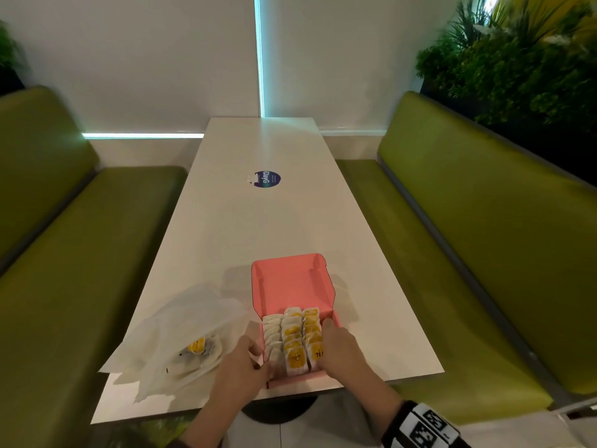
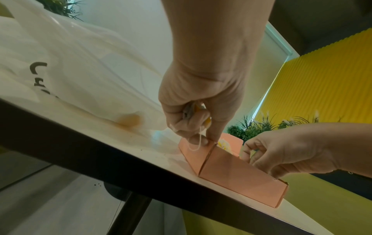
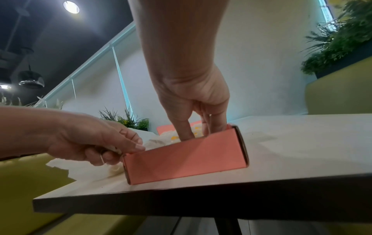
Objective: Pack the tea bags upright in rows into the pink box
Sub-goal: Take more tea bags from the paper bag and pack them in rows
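Right hand (image 1: 339, 349) nearest me, fingers straight, tips pushed down inside pink box (image 3: 187, 159) at right wall, against right row of tea bags (image 1: 295, 339). Left hand (image 2: 193, 101) at box's left near corner, fingers curled around one tea bag (image 2: 196, 109), its string dangling over box wall. Box at near table (image 1: 226, 221) edge, lid open away from me, three rows upright inside. Plastic bag (image 1: 181, 334) left of box, spare tea bag inside.
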